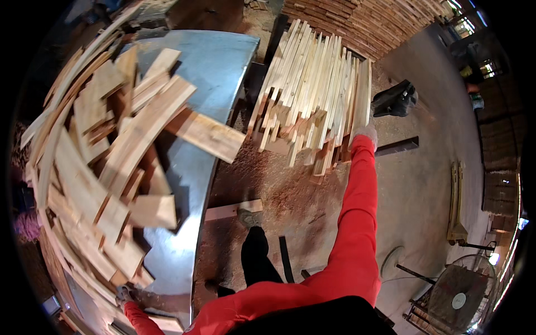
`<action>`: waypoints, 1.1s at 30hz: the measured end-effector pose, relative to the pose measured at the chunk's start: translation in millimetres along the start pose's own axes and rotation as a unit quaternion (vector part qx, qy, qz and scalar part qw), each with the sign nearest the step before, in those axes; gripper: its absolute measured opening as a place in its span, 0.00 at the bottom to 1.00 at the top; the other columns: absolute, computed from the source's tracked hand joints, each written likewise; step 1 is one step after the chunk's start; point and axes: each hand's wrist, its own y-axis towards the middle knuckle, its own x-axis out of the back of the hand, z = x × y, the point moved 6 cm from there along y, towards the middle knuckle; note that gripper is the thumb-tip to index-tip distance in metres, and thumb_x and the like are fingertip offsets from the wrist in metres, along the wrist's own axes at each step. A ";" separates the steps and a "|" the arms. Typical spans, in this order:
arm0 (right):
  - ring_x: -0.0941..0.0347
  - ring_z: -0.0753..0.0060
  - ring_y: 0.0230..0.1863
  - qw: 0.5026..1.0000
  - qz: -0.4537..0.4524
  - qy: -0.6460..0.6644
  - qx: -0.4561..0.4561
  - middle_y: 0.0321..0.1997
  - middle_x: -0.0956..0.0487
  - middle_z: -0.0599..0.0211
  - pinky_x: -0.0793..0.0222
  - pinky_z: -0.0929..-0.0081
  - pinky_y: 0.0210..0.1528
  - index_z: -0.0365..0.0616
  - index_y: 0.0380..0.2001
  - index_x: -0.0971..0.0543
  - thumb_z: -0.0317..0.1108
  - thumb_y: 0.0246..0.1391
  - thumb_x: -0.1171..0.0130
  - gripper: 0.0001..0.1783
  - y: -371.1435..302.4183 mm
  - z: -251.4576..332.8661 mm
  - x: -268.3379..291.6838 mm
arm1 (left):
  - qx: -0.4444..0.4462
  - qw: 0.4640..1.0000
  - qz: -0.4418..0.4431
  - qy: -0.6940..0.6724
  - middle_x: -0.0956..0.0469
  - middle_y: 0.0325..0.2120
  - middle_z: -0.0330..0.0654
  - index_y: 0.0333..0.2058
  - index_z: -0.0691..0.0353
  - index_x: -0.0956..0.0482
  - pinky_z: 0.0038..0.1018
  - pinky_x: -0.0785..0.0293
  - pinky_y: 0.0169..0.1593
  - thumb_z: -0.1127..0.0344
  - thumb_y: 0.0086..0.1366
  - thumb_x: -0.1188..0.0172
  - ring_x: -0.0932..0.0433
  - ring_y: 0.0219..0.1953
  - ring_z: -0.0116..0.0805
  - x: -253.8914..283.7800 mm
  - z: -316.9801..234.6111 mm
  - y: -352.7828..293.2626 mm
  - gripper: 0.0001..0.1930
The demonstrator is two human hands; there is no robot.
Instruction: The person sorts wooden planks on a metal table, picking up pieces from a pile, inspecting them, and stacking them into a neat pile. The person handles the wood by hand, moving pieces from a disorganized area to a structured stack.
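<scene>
My right hand [365,133], in a pale glove, reaches out at the end of a red sleeve. It is closed on the near end of a wooden board [362,92] at the right edge of a stack of sawn wooden strips [312,72]. My left hand [123,294], in a grey glove, is low at the left, beside the near end of a heap of loose boards [92,195]. Its fingers are too small and dark to make out. The heap lies on a shiny metal table [215,56], with one plank [209,134] jutting past its edge.
Sawdust covers the floor [290,195] between table and stack. My foot [248,218] is beside a flat board [220,212]. A dark bag [395,99] lies right of the stack, and a fan [460,296] stands at lower right. Behind, more timber [363,22] is piled.
</scene>
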 end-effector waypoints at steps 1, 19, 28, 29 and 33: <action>0.28 0.46 0.56 1.000 0.005 -0.003 0.024 0.56 0.25 0.50 0.32 0.55 0.56 0.42 0.53 0.27 0.37 0.53 0.51 0.24 21.6 13.2 -17.3 | 0.003 0.999 -0.030 0.032 0.28 0.52 0.57 0.64 0.52 0.42 0.43 0.27 0.53 0.31 0.50 0.39 0.24 0.49 0.55 -2.0 -4.1 -7.0 0.49; 0.29 0.54 0.56 0.810 -0.035 -0.151 0.565 0.56 0.27 0.46 0.32 0.63 0.57 0.39 0.57 0.29 0.44 0.61 0.51 0.26 -60.2 87.6 -45.4 | -0.005 0.993 0.107 0.047 0.24 0.46 0.56 0.59 0.60 0.35 0.42 0.24 0.50 0.43 0.54 0.36 0.21 0.44 0.52 28.5 15.4 -161.2 0.39; 0.28 0.62 0.54 0.379 0.809 0.114 0.435 0.55 0.27 0.53 0.35 0.69 0.58 0.33 0.60 0.35 0.28 0.58 0.46 0.27 -664.5 32.6 -43.8 | 0.187 0.548 0.296 -0.760 0.21 0.43 0.55 0.56 0.63 0.32 0.41 0.22 0.48 0.49 0.56 0.35 0.19 0.42 0.50 47.2 91.7 -301.3 0.34; 0.28 0.62 0.53 0.354 0.820 0.046 0.448 0.54 0.26 0.54 0.34 0.69 0.57 0.33 0.59 0.34 0.33 0.57 0.44 0.28 -712.8 12.5 -55.0 | 0.202 0.513 0.276 -0.787 0.21 0.42 0.55 0.55 0.64 0.31 0.41 0.22 0.48 0.49 0.56 0.35 0.19 0.42 0.50 44.1 88.0 -306.3 0.34; 0.26 0.65 0.49 0.275 0.822 -0.178 0.466 0.48 0.22 0.55 0.32 0.69 0.55 0.35 0.56 0.31 0.50 0.51 0.35 0.37 -864.6 -35.1 -95.5 | -0.011 0.830 0.330 -0.450 0.19 0.36 0.54 0.46 0.64 0.23 0.35 0.21 0.43 0.45 0.62 0.44 0.18 0.37 0.42 73.0 60.2 -295.3 0.26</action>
